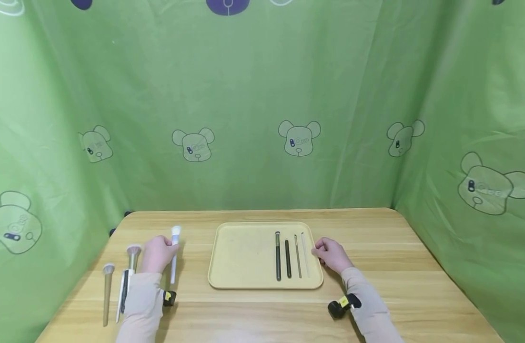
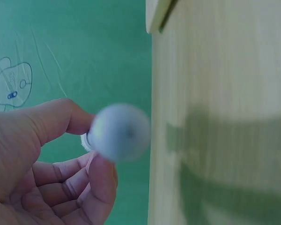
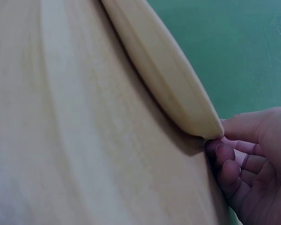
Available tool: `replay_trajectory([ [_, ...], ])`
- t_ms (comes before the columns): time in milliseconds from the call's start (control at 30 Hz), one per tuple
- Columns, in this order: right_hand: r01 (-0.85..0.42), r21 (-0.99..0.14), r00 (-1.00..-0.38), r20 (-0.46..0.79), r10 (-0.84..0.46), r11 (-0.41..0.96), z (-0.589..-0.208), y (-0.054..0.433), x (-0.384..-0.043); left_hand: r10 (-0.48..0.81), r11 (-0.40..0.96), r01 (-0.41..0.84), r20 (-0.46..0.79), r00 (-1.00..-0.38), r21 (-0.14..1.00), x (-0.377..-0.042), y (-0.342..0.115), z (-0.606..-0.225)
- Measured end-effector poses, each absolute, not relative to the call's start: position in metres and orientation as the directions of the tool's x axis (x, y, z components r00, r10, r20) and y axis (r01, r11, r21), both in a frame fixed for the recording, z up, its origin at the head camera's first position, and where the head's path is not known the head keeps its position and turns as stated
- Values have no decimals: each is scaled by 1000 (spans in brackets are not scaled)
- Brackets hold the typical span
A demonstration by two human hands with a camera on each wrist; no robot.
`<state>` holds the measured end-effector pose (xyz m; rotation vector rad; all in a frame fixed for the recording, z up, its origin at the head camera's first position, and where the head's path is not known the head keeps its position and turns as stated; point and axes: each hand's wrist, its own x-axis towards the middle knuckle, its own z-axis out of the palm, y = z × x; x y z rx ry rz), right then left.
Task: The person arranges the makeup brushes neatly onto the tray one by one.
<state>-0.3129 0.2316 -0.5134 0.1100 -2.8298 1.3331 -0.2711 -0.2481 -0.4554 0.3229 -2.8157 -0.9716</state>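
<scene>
My left hand (image 1: 156,255) pinches a white makeup brush (image 1: 173,271) between thumb and fingers, left of the tray. The brush stands bristles away from me, with a bluish band below its white head. In the left wrist view its round handle end (image 2: 122,132) points at the camera. At the right, my right hand (image 1: 333,256) pinches the rim of the cream tray (image 1: 243,257); the right wrist view has thumb and fingertips at the tray's rim (image 3: 196,108). On the tray's right half lie a thick dark brush (image 1: 278,259), a short black brush (image 1: 288,262) and two thin brushes (image 1: 297,259).
Left of my left forearm lie a brush with a tan handle (image 1: 106,300), a wide-headed brush (image 1: 134,251) partly hidden by the sleeve, and a white-handled brush (image 1: 119,297) beside a dark one (image 1: 124,291). A green curtain (image 1: 254,181) stands behind the wooden table (image 1: 262,314).
</scene>
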Motion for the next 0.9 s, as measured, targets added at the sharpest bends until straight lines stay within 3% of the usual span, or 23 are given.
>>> replay_trajectory([
  [900, -62, -776, -998, 45, -44, 628, -514, 232, -311, -173, 676, -63, 75, -982, 734, -304, -149, -451],
])
